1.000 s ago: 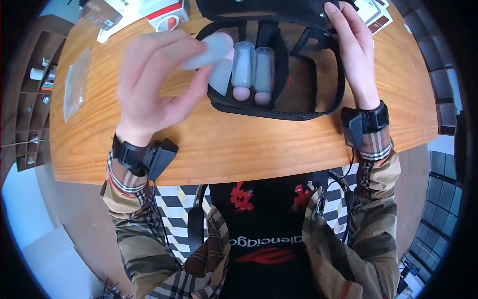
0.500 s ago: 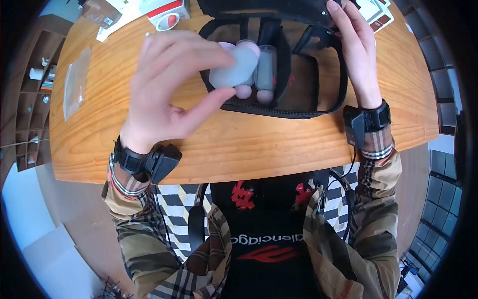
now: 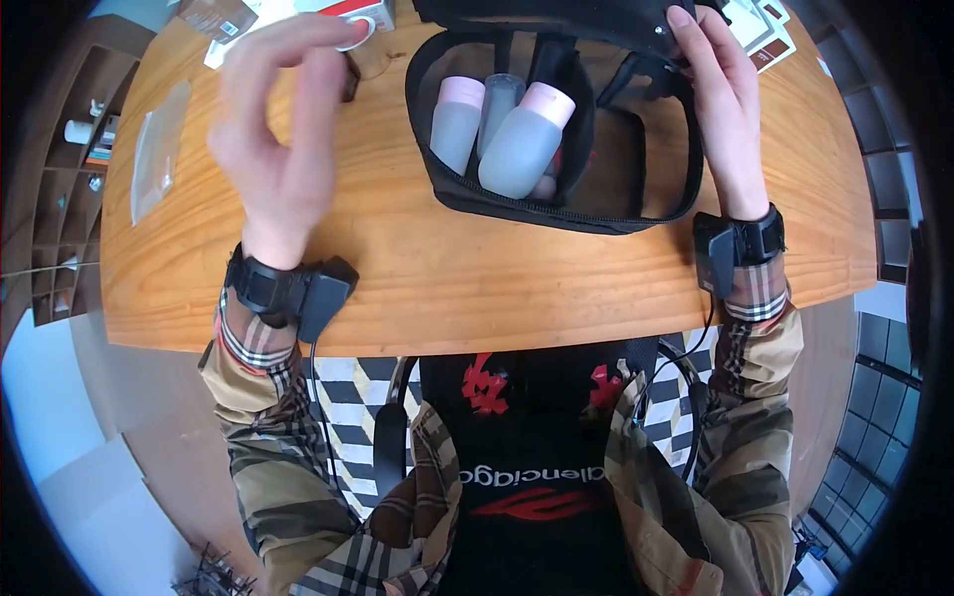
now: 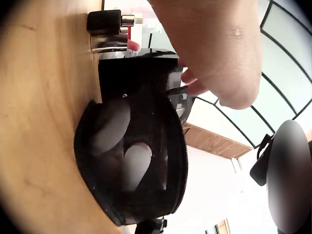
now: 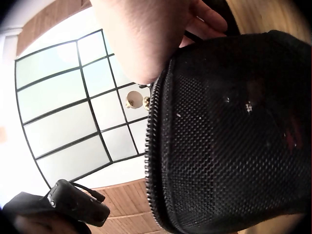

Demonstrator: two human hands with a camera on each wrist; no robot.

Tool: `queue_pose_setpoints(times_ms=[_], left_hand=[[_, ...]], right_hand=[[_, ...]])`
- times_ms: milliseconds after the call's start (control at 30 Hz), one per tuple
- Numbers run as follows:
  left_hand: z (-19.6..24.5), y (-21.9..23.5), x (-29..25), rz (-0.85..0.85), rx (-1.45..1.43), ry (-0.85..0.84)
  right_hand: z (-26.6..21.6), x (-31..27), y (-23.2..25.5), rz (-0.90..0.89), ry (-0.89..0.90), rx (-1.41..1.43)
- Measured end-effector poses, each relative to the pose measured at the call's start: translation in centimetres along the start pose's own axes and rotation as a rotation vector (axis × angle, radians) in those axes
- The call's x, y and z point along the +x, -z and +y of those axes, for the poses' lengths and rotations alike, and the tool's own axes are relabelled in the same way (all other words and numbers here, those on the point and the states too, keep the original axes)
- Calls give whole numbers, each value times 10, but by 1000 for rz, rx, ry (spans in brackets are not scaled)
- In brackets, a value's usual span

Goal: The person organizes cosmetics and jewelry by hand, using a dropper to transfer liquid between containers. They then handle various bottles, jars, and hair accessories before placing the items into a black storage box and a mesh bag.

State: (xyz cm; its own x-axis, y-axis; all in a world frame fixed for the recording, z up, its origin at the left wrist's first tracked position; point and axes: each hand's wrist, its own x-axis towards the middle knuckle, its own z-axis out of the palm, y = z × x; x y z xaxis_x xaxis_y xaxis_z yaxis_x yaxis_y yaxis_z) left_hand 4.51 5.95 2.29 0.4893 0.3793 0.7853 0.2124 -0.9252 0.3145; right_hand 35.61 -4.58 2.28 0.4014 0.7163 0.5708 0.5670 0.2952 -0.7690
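Note:
A black mesh toiletry bag (image 3: 537,216) lies unzipped on the table. In its left compartment are a pink-capped frosted bottle (image 3: 455,134), a second such bottle (image 3: 522,149) leaning over the middle, and a clear bottle (image 3: 504,94) partly covered between them. My right hand (image 3: 730,109) grips the edge of the raised lid (image 3: 556,15) at the bag's far right. Left of the bag, my left hand (image 3: 278,139) is raised, blurred, with nothing in its fingers. Its fingertips overlap a clear container (image 3: 371,58) in the head view.
A red and white box (image 3: 373,12) and a brown box (image 3: 217,18) stand at the back left. A clear plastic pouch (image 3: 159,154) lies at the left of the wooden table (image 3: 477,288). White and brown cards (image 3: 765,45) are at the back right.
My left hand moved over the bag with a pink-capped frosted bottle, left it inside leaning across the others, and swung back left without it. The right hand still holds the lid.

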Motion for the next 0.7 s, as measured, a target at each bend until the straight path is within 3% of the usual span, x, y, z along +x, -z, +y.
queue_pose_setpoints(times_ms=[33,167,267,367,600,700], left_hand=[[-5,-2,0,186,-7,117],[-32,1,-2,301,104,270],[-37,0,-3,160,308,294],[-32,-4,-4,-62,429,527],[-36,-1,-5,-66,358,534],[-33,-2,-7,-62,366,512]], right_hand=[[1,0,2,-4,3,-34],[-18,2,2,-41,-65,-106],[-9,1,-1,0,5,-65],[-7,2,0,11,-3,-99],[-7,2,1,-5,-16,-39],[-7,1,0,-5,18,-163]])
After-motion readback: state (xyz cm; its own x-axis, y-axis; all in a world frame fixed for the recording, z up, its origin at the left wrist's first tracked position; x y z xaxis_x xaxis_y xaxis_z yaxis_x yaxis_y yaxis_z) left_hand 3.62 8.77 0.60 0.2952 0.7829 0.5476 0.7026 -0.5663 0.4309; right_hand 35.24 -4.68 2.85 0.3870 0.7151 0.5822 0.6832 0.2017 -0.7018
